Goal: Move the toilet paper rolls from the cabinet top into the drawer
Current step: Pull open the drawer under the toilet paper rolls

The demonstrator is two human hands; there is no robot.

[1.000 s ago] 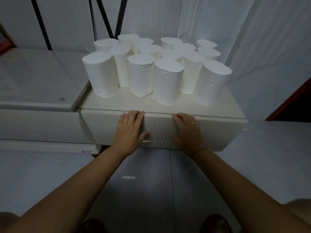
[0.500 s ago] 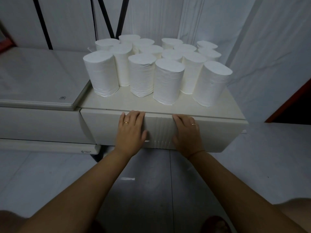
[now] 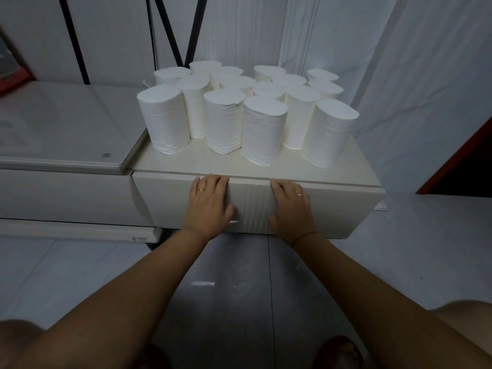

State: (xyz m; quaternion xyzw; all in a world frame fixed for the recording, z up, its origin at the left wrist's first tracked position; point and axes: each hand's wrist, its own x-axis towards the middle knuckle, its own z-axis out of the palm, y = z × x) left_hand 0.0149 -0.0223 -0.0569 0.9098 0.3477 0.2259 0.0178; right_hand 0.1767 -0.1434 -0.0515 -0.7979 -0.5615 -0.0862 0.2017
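L hand & R hand flat, released, on cream ribbed drawer front; white toilet paper rolls upright above, untouched.

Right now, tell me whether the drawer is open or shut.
Shut. The drawer front sits flush under the cabinet top, only a thin seam showing; no inside is visible.

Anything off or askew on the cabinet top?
Nothing stands out. Toilet paper rolls all stand on end on the cabinet top, none fallen. Drawer shut; left hand and right hand flat on its front.
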